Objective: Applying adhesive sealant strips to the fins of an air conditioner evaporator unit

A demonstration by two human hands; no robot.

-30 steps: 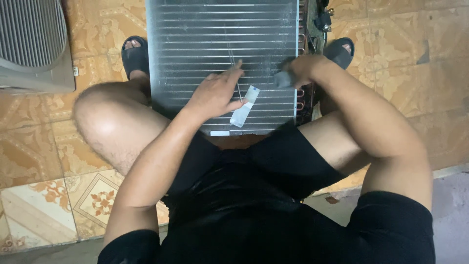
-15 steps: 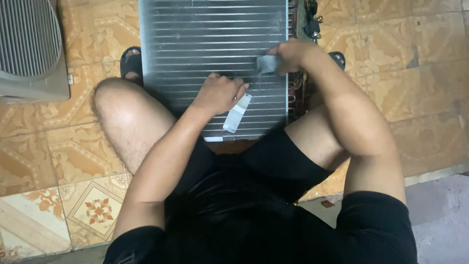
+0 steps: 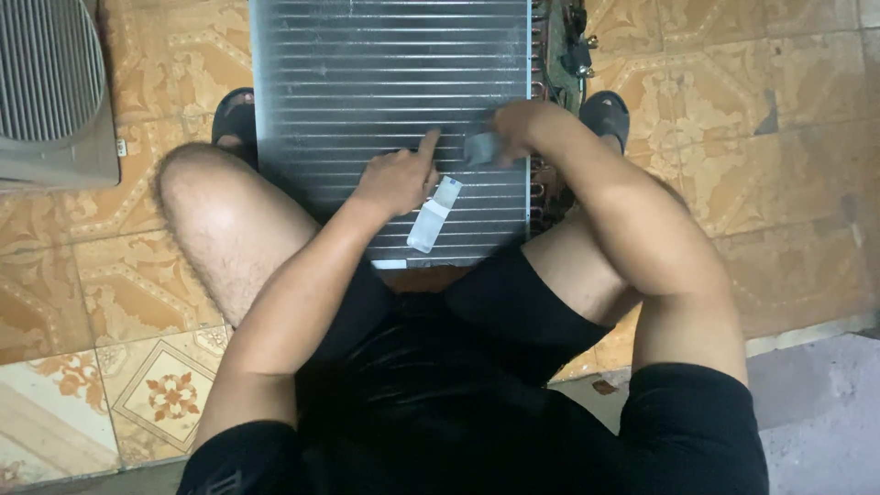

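I see finned coil panel (image 3: pixel 385 82) lying flat on tiled floor (image 3: pixel 752 183), between 2 sandalled feet, knees either side, likely to keep it steady. Left hand (image 3: pixel 396 179) rests on fins, mostly curled, index finger out, holding nothing. Right hand (image 3: pixel 513 128) closed around small grey tool (image 3: pixel 480 148) pressed to fins. White label (image 3: pixel 433 214) stuck just below left hand. No containers in view.

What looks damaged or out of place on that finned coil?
A pale sticker lies askew across the fins of the coil, beside the left hand. The right hand grips a grey tool.
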